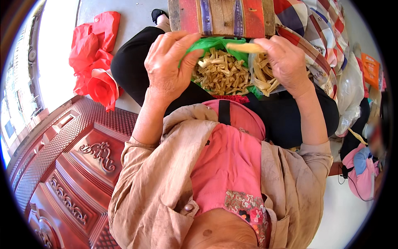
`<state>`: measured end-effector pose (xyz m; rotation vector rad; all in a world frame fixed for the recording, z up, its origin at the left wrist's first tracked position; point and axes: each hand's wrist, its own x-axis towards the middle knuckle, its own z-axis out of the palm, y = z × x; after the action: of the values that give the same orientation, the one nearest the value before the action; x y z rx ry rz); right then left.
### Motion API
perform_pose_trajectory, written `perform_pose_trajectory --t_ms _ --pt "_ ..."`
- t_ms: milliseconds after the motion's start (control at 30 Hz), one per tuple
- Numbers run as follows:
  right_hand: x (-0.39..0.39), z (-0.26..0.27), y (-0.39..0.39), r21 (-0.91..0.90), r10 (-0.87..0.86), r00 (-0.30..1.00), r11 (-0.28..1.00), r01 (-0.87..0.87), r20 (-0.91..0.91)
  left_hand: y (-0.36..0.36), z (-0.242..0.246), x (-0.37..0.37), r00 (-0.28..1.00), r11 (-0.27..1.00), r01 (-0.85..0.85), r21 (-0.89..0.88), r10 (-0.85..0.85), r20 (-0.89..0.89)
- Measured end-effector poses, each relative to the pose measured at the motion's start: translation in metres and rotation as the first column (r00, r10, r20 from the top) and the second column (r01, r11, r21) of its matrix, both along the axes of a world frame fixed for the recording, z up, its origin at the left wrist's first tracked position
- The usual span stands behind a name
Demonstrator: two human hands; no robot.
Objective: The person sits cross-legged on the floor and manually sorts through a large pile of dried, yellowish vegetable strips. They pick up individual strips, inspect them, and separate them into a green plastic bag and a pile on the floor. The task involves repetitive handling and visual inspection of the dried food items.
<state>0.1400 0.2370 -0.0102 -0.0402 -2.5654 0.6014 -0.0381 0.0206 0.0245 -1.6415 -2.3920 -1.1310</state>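
A pale yellow dried plant-like strip (244,47) is pinched in my right hand (286,63) and points left, slightly blurred. Across from it, my left hand (171,63) is raised with thumb and fingers apart, and I see nothing between them. Between and below my hands, a green plastic bag (214,42) holds a heap of short, folded or knotted tan pieces (222,73). To its right, partly behind my right hand, a clear plastic bag (253,63) contains longer tan strips (264,76). Both bags lie between my bent legs.
A wooden board (219,17) with red paint and purple printed bands stands just beyond the bags. Checked cloth (323,34) hangs at the right. Red fabric bags (96,62) lie on the left floor, near a carved reddish-brown door (96,149). Another person's dark-clothed leg (356,130) shows at far right.
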Motion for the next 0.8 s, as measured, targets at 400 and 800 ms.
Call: perform_pose_trajectory --t_ms 400,800 --pt "-0.01 0.019 -0.012 0.165 0.109 0.984 0.983 -0.085 -0.141 -0.022 0.019 0.038 -0.283 0.964 0.111 0.241 -0.202 0.938" --pt "0.008 0.037 -0.062 -0.971 0.454 0.881 0.239 0.022 0.132 -0.002 0.031 0.032 0.923 0.927 0.375 -0.022 -0.372 0.096"
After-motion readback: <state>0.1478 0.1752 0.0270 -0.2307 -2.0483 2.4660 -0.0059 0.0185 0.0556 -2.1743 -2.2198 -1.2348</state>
